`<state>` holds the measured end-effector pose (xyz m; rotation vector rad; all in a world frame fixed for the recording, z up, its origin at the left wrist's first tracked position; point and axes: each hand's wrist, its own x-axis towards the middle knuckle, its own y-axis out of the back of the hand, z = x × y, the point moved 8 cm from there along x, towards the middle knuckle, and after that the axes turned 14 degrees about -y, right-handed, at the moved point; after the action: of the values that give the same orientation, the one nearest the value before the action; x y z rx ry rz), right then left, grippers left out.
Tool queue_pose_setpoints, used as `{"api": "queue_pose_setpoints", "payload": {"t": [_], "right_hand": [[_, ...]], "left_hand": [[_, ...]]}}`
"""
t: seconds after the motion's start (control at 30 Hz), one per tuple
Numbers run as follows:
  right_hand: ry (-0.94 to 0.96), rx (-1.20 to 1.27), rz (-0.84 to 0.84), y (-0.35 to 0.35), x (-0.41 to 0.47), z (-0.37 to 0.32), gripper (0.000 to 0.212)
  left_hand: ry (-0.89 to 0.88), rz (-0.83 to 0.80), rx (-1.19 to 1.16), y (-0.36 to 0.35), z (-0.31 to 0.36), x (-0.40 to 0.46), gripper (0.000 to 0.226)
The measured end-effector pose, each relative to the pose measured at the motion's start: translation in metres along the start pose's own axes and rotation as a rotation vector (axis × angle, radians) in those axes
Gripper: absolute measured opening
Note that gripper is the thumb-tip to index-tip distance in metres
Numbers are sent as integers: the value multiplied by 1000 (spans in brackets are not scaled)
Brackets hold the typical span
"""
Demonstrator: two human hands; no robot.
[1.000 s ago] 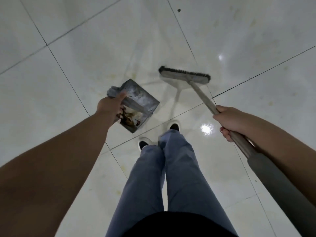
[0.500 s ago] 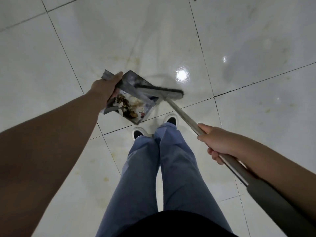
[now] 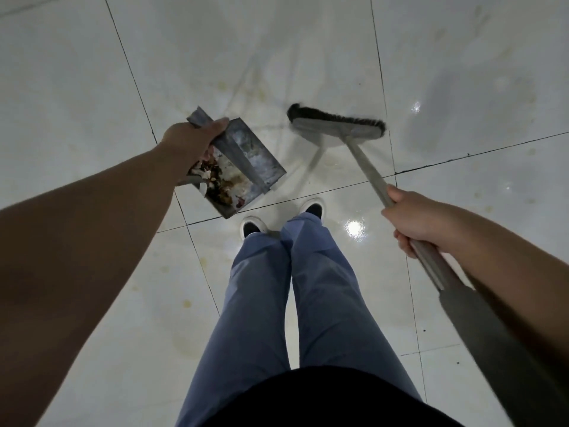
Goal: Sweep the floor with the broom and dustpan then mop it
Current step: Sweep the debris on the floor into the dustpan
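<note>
Metal dustpan [image 3: 243, 167], holding scraps, is gripped by my left hand [image 3: 192, 140]; my right hand's [image 3: 412, 220] fingers wrap the broom [image 3: 337, 126] handle. Sweeping seems nearly done; next I'd empty the pan, then mop

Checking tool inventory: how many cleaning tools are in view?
2. The dustpan, holding debris, is gripped by the left hand; the broom by the right hand. No mop in frame.

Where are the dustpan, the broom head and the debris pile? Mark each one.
dustpan [image 3: 260, 163]: head view, on the grey metal inner wall of the pan.
broom head [image 3: 335, 127]: head view, on the pale block just below the dark bristles.
debris pile [image 3: 220, 180]: head view, on the brown scraps inside the pan.
</note>
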<state>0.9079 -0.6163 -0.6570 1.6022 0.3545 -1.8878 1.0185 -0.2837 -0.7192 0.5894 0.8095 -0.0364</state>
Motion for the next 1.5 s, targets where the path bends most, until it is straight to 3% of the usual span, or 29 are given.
{"api": "queue_pose_setpoints", "payload": {"t": [0.2,0.43,0.67,0.8,1.0,1.17,1.5], "right_hand": [[19,-123,-153,-62,-3,-4,63],[-91,272,-375,-69,-43,25,41],[12,96,-195,-56,-81,59,57],[22,148,-169,-64,-106,79,57],[-29,461,-200,-89,-147,114,23],[-28,700,-153,-98,-179,147,40],[-56,1124,-194,-125,-185,256,39]], "left_hand": [[-1,13,86,1,3,-3,50],[40,6,-28,8,-28,-17,40],[20,15,-116,29,-48,-55,37],[-10,87,-201,42,-27,-83,38],[-87,58,-370,48,6,-141,37],[-192,-35,-327,50,36,-180,36],[-307,-136,-325,14,88,-247,33]]}}
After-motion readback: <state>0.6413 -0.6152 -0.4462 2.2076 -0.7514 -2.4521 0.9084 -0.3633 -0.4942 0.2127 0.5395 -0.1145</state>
